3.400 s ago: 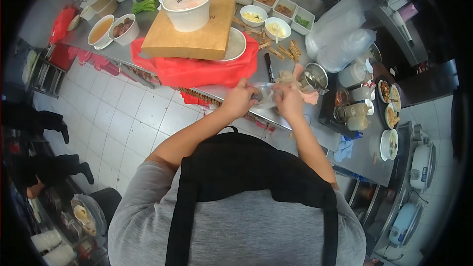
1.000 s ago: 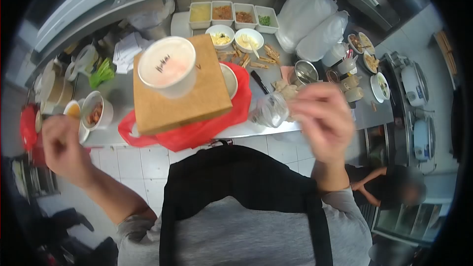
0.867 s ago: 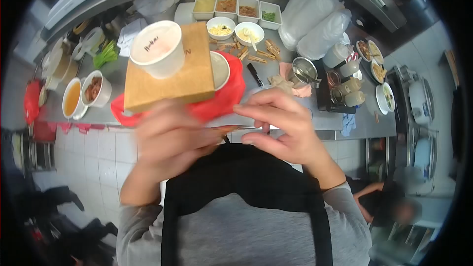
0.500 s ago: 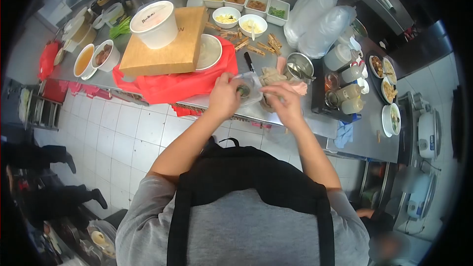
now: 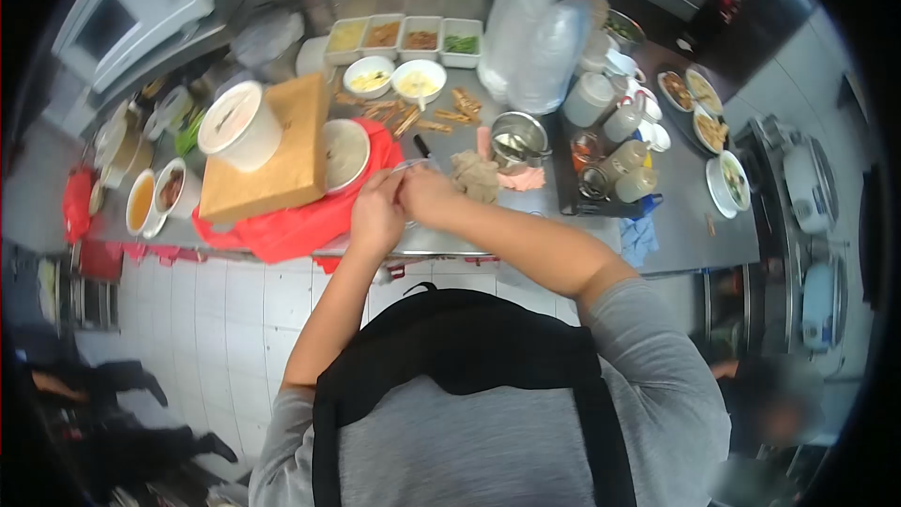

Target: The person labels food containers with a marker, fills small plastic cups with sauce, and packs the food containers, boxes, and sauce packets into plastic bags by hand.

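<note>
At the counter edge my left hand (image 5: 377, 214) and my right hand (image 5: 427, 195) are brought together, fingers closed on a small clear plastic bag (image 5: 413, 165). Most of the bag is hidden by the hands, and its contents do not show. Left of the hands lies a red plastic bag (image 5: 272, 238) under a brown box (image 5: 305, 145), which carries a white tub (image 5: 240, 128). A white round container (image 5: 346, 156) is beside the box. Just beyond the hands is a black handle (image 5: 421, 145). To their right lies a crumpled brown cloth (image 5: 476, 177).
A metal pot (image 5: 519, 141) stands beside a black tray of squeeze bottles (image 5: 622, 160). Behind are white bowls (image 5: 419, 82), trays of toppings (image 5: 382, 36) and stacked clear plastic (image 5: 537, 47). Dishes (image 5: 727, 184) sit at right; soup tubs (image 5: 141, 204) at left.
My right hand has moved left to meet my left hand, and both now close over the clear bag. The dark green contents seen earlier are now covered. The camera view has shifted.
</note>
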Tool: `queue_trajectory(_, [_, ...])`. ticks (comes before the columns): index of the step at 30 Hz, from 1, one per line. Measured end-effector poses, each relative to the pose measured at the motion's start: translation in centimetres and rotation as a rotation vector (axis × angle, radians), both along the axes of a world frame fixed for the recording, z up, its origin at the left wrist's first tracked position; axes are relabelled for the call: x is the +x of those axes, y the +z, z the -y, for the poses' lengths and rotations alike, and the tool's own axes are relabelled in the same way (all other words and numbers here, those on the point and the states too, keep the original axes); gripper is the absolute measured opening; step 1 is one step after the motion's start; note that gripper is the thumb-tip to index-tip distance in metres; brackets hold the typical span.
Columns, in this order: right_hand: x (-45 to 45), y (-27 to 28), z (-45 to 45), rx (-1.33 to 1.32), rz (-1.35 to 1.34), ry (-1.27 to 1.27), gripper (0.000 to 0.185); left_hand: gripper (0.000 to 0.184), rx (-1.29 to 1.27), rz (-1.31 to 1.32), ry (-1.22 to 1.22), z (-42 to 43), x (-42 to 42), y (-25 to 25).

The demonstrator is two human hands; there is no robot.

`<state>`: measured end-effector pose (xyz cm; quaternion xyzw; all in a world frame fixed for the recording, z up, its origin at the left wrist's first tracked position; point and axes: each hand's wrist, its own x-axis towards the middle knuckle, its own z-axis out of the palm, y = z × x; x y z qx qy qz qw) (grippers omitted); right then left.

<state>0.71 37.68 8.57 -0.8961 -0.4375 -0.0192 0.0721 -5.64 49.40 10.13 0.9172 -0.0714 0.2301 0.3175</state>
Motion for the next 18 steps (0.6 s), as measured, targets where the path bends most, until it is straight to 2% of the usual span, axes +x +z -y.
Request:
queue_trajectory(3, [1.3,0.0,-0.8,-0.041,-0.248,-0.042,0.021,0.042,-0.069,-0.031,-0.016,-0.1,0.1,0.8])
queue_trajectory(6, [2.1,-3.2,-0.3,0.069,-0.005,0.094,0.015,0.041,-0.084,-0.059,-0.026,-0.7,0.6,-0.1])
queue_trajectory(8, [0.3,4.0,2.7,0.314,-0.084,0.173,0.015,0.040,-0.065,-0.070,-0.032,-0.4,0.4,0.1])
queue_trajectory(10, [-1.8,12.9,8.4,0.461,-0.129,0.107,0.016,0.039,0.010,-0.055,-0.034,0.1,-0.4,1.9])
queue_trajectory(11, [-1.4,15.2,11.8,0.609,0.026,0.154,0.014,0.040,0.066,-0.032,-0.034,0.3,-0.7,2.6])
queue_trajectory(12, [-1.9,17.9,15.2,0.780,0.026,-0.024,0.014,0.040,0.123,-0.006,-0.031,0.5,-1.0,3.3])
queue_trajectory(13, [-0.8,19.4,19.0,0.803,0.321,-0.049,0.013,0.041,0.179,0.020,-0.026,0.9,-1.2,4.0])
queue_trajectory(15, [0.8,20.6,26.3,0.880,0.306,-0.506,0.011,0.041,0.223,0.083,0.026,2.1,-1.8,5.5])
queue_trajectory(18, [7.4,18.6,37.0,0.784,0.406,-0.698,0.013,0.035,0.166,0.088,0.035,4.3,-1.8,6.9])
